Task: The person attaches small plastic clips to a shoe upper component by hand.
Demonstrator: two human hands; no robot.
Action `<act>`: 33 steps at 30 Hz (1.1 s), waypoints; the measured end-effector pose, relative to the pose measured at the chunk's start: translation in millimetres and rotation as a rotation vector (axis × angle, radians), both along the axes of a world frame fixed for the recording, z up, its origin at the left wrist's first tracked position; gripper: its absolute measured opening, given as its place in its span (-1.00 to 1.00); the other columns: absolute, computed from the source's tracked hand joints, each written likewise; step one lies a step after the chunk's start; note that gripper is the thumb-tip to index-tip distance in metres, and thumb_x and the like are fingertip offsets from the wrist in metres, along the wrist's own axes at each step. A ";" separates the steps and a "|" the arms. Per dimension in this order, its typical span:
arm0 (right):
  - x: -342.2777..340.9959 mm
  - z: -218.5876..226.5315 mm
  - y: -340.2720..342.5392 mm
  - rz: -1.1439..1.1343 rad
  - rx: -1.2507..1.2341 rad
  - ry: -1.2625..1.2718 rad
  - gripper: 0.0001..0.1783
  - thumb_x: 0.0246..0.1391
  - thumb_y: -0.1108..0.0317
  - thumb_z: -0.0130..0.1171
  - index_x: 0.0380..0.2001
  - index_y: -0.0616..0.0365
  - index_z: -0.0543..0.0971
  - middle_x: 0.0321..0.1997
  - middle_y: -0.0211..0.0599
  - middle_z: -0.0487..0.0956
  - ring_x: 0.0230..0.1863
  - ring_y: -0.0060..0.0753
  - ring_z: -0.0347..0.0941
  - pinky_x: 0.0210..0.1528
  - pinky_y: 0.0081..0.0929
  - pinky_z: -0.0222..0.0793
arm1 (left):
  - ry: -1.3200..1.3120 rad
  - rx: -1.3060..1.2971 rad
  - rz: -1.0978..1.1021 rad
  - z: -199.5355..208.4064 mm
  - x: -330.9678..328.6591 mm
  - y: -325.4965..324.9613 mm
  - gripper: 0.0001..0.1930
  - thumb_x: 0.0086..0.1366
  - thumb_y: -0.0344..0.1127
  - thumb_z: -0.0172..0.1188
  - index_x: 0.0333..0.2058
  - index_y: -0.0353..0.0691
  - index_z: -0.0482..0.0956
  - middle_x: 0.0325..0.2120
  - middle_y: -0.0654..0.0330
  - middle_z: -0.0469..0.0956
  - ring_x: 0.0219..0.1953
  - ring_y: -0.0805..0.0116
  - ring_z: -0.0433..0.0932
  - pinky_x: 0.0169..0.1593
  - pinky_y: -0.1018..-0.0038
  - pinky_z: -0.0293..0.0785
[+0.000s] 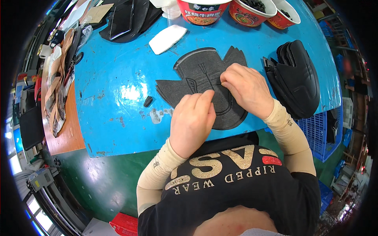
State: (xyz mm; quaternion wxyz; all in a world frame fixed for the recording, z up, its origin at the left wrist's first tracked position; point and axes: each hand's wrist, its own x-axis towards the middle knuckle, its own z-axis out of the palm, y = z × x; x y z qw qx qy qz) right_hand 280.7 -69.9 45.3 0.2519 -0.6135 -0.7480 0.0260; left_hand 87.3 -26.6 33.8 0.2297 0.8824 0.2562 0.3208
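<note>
A stack of dark grey, winged foam-like pieces (204, 69) lies flat on the blue table in front of me, with grooves and a small striped black patch on the top one. My left hand (193, 122) is over its near left part, thumb and fingers pinched together. On the right side of the stack, my right hand (249, 88) is also closed in a pinch, its fingertips on the top piece. Whatever is between the fingertips of either hand is too small or hidden to make out. A small ribbed black piece (148, 102) lies apart on the left.
Black moulded pieces (297, 78) are stacked at the right. Along the back stand red paper bowls (252, 13), two holding small black parts. A white pad (168, 39) and a phone-like black slab (122, 19) lie nearby. A blue crate (315, 135) is beyond the table's right edge.
</note>
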 end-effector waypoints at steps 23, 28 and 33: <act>0.6 -11.1 -16.7 -0.005 0.162 0.055 -0.76 -0.22 0.54 0.24 -0.35 0.11 0.61 -0.32 -0.37 0.53 -0.34 -0.25 0.48 -0.30 -0.35 0.39 | 0.071 0.012 0.008 0.4 4.9 -1.6 -0.66 0.05 -0.56 0.21 -0.13 -0.38 0.56 -0.40 0.07 0.51 -0.38 0.16 0.51 -0.28 0.40 0.46; -41.3 2.3 -43.2 -0.017 0.006 0.691 -0.83 -0.07 0.48 0.34 -0.35 0.19 0.60 -0.30 -0.29 0.53 -0.40 -0.46 0.48 -0.38 -0.54 0.40 | -0.617 -0.938 -0.048 3.0 -13.0 -25.5 -0.87 0.23 -0.62 0.19 -0.24 -0.36 0.57 -0.34 0.25 0.57 -0.26 0.59 0.50 -0.22 0.64 0.43; -49.2 1.6 -42.8 -0.063 -0.156 0.923 -0.89 0.02 0.48 0.30 -0.38 0.24 0.57 -0.31 -0.38 0.50 -0.42 -0.66 0.41 -0.39 -0.66 0.36 | -0.661 -0.904 -0.071 -2.3 -18.0 -22.5 -0.88 0.21 -0.63 0.20 -0.26 -0.38 0.57 -0.30 0.22 0.53 -0.27 0.55 0.49 -0.21 0.64 0.44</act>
